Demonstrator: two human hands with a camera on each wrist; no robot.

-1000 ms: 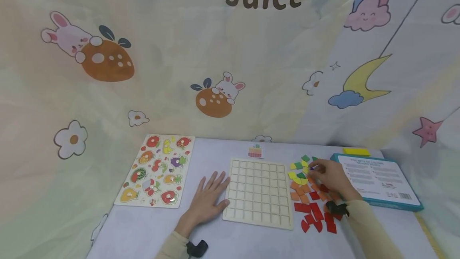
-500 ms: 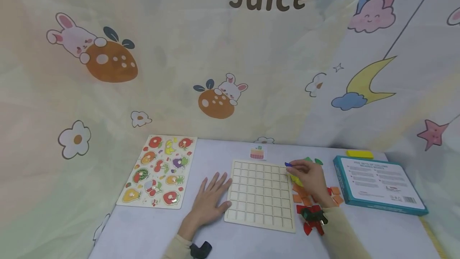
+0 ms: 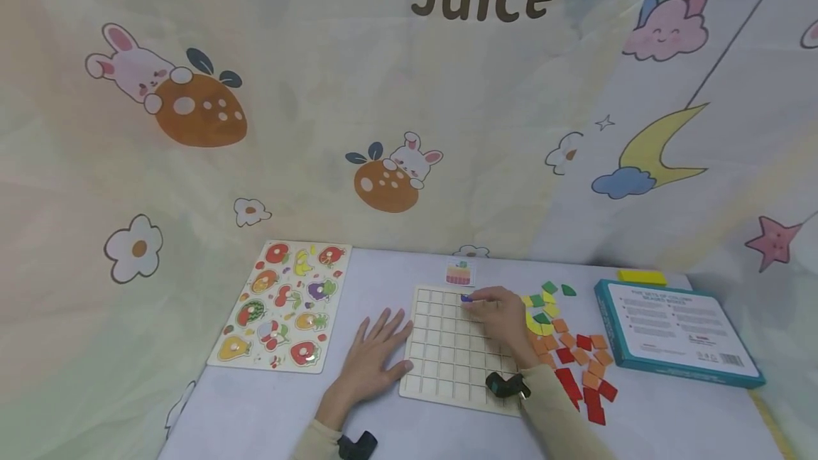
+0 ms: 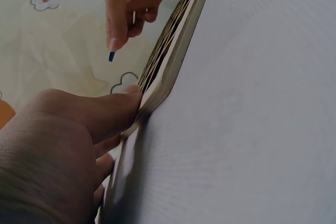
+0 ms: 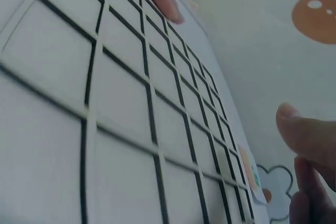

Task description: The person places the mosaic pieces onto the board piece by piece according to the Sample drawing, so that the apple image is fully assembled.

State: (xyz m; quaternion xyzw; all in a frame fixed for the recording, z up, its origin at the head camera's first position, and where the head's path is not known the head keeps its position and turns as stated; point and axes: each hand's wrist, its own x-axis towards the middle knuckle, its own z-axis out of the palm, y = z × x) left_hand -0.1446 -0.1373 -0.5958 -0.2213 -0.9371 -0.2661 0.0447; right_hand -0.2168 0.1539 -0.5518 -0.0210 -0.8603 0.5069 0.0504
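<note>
A pale wooden grid board [image 3: 441, 353] with raised lines lies on the white table. My right hand [image 3: 501, 318] pinches a small blue piece [image 3: 466, 298] over the board's far row. In the left wrist view the blue piece [image 4: 111, 56] sticks out below the fingertips, above the board. My left hand [image 3: 369, 364] lies flat with spread fingers at the board's left edge. Its thumb [image 4: 118, 111] touches that edge in the left wrist view. In the right wrist view the board's squares hold no pieces where they show.
Loose red, orange, yellow and green pieces [image 3: 566, 354] lie right of the board. Beyond them are a teal-edged box [image 3: 677, 321] and a yellow block [image 3: 642, 277]. A small cake picture card [image 3: 459, 272] lies behind the board. A fruit puzzle board [image 3: 281, 304] is at left.
My right hand has moved left from the loose pieces to over the board's far row, carrying the blue piece. The left hand has stayed at the board's edge.
</note>
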